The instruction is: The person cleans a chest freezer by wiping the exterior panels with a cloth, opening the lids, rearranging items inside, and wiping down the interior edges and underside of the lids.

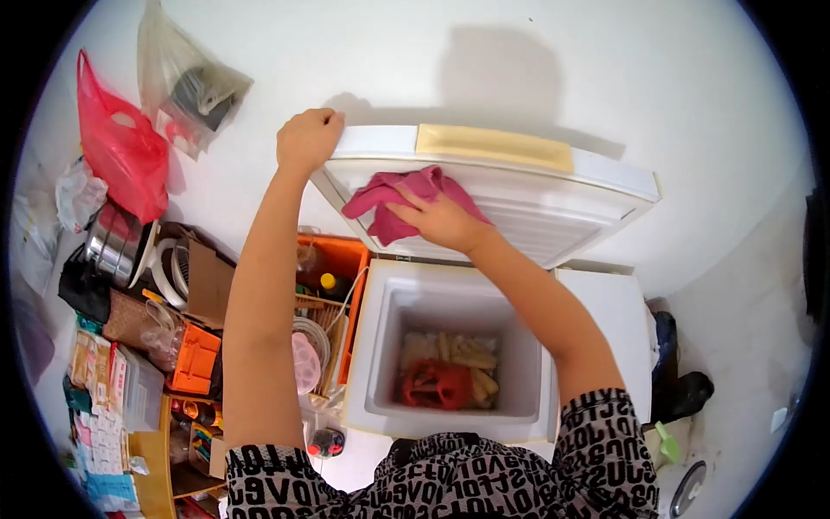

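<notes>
A white chest freezer (367,346) stands in front of me with its lid (553,208) raised toward the wall. My left hand (309,138) is closed over the lid's upper left corner. Against the lid's inner face, my right hand (441,221) presses a pink cloth (402,195), its fingers spread over the fabric. A yellowish handle strip (493,147) runs along the lid's top edge. Down in the freezer lie a red plastic bag (435,385) and several pale wrapped packages (467,350).
Left of the freezer stands an orange crate (356,259) holding bottles and coiled items. Further left are a steel pot (112,242), stacked boxes and a wooden shelf (151,450). A red bag (125,147) and a clear bag (194,86) hang on the wall. Dark items (683,394) lie at right.
</notes>
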The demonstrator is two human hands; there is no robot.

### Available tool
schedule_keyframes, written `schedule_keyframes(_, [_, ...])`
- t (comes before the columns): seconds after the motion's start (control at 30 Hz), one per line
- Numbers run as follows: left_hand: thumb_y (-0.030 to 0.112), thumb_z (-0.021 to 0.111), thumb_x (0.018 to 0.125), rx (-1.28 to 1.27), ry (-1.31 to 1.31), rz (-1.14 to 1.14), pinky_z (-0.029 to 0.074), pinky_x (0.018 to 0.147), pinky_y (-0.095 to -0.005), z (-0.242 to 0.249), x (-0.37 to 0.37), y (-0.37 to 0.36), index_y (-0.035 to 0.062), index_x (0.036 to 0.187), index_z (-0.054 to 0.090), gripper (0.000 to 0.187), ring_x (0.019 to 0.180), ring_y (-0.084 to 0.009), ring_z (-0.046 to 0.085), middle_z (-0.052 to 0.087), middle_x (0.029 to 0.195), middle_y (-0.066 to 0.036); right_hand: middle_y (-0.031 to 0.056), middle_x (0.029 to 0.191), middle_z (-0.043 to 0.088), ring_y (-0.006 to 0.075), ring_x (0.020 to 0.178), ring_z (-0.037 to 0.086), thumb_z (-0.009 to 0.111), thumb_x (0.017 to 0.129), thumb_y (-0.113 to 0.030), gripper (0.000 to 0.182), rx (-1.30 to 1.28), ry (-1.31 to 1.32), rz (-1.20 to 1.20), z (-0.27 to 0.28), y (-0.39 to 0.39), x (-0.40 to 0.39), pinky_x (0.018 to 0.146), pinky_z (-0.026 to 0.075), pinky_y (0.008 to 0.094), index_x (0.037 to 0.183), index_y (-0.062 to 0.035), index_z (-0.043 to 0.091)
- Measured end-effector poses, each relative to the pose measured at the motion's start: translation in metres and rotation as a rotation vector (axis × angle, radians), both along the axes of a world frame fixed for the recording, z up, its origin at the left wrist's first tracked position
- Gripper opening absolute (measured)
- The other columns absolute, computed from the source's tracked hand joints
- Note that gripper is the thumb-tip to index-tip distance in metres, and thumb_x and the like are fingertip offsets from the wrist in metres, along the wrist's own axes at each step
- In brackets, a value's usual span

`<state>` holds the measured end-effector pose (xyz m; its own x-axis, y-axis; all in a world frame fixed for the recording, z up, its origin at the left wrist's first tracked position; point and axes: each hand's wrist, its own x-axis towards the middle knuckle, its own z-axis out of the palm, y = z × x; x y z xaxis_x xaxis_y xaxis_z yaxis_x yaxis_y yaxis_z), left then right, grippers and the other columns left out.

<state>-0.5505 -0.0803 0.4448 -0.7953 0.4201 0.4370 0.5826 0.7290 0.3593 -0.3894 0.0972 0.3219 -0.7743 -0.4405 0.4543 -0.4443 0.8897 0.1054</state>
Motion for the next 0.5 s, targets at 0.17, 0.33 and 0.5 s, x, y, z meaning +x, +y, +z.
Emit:
schedule_keyframes(0.17, [0.043, 0.046, 0.089, 0.020, -0.014, -0.035, 0.049, 0.078, -0.0416, 0.001, 0.000, -0.002, 0.0131, 0.100, 0.073, 0.041, 0.085, -0.0348, 0.065, 0.070, 0.086, -0.014, 0.0079, 0.126, 0.059, 0.0279, 0.104, 0.061, 0.073, 0.069, -0.018, 0.053, 0.255, 0.313, -0.266, -0.006, 0.082, 0.084, 0.084, 0.054, 0.0413, 0.121, -0.0222, 0.064])
schedule_keyframes(0.33, [0.042, 0.045, 0.089, -0.025, -0.002, 0.014, 0.050, 0.080, -0.0417, 0.005, 0.006, 0.002, 0.0140, 0.101, 0.073, 0.041, 0.088, -0.0340, 0.066, 0.071, 0.091, -0.014, 0.0079, 0.128, 0.057, 0.0271, 0.114, 0.058, 0.075, 0.067, -0.018, 0.055, 0.223, 0.293, -0.231, 0.012, 0.127, 0.147, 0.093, 0.048, 0.0472, 0.121, -0.0240, 0.063])
schedule_keyframes(0.5, [0.042, 0.045, 0.089, -0.062, -0.060, 0.040, 0.050, 0.083, -0.0417, 0.008, 0.007, 0.003, 0.0157, 0.103, 0.073, 0.041, 0.091, -0.0339, 0.065, 0.071, 0.095, -0.013, 0.0074, 0.128, 0.058, 0.0264, 0.108, 0.063, 0.073, 0.069, -0.013, 0.060, 0.116, 0.228, -0.224, -0.002, 0.087, 0.104, 0.080, 0.054, 0.0421, 0.125, -0.0247, 0.059])
